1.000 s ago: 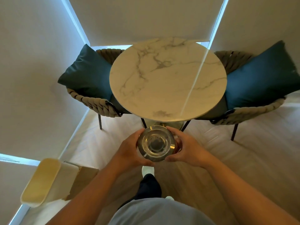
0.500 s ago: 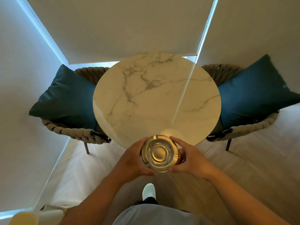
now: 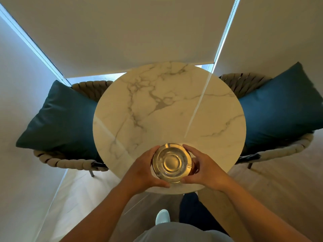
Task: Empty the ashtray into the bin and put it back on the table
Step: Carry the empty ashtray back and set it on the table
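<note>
A round, shiny metal ashtray (image 3: 172,162) with nothing visible in its bowl is over the near edge of the round white marble table (image 3: 167,110). My left hand (image 3: 146,169) grips its left side and my right hand (image 3: 203,167) grips its right side. Whether the ashtray rests on the tabletop or hangs just above it, I cannot tell. No bin is in view.
Two woven chairs flank the table, one at the left (image 3: 70,161) and one at the right (image 3: 283,151), each with a dark teal cushion. Closed roller blinds fill the walls behind. My foot (image 3: 162,216) stands on the wooden floor under the table's near edge.
I have stepped closer to the table, and both hands have carried the ashtray forward from in front of the table to over its near edge. The bin at the lower left has left the view.
</note>
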`<action>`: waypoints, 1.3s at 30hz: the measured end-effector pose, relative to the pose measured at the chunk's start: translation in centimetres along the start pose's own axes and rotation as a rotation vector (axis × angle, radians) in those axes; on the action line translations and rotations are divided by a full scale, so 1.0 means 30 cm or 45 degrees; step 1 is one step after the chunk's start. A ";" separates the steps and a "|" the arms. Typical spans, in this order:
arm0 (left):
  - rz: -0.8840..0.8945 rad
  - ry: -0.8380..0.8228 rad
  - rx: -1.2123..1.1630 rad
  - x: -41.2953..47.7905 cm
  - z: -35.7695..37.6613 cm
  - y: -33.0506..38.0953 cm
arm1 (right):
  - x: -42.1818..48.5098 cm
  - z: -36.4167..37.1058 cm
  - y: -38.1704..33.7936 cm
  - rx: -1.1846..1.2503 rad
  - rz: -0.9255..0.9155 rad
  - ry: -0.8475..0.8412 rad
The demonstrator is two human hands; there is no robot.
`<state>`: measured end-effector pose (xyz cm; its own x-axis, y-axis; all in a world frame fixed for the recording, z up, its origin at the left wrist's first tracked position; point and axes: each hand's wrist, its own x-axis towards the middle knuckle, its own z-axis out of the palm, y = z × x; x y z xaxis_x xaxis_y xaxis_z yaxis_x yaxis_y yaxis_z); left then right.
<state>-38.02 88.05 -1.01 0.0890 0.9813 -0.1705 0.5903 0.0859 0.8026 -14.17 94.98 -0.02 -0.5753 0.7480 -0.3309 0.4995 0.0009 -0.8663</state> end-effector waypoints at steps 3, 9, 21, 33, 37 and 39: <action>-0.028 0.014 0.005 0.068 -0.008 0.013 | 0.063 -0.051 0.008 0.010 -0.008 -0.025; -0.158 0.054 -0.013 0.232 -0.015 0.019 | 0.238 -0.180 0.032 0.025 -0.009 -0.101; -0.291 0.171 -0.100 0.537 -0.007 -0.106 | 0.575 -0.272 0.092 -0.012 0.029 -0.132; -0.137 0.165 -0.087 0.794 -0.045 -0.354 | 0.838 -0.157 0.224 -0.097 0.109 0.031; -0.139 0.106 0.127 0.824 -0.043 -0.406 | 0.885 -0.142 0.237 -0.203 0.146 0.037; -0.138 0.102 0.248 0.833 -0.035 -0.425 | 0.900 -0.145 0.241 -0.252 0.179 0.033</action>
<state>-44.15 111.66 -14.92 -0.0423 0.9794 -0.1977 0.7372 0.1641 0.6554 -23.28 118.08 -13.59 -0.4760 0.7666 -0.4310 0.6920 0.0240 -0.7215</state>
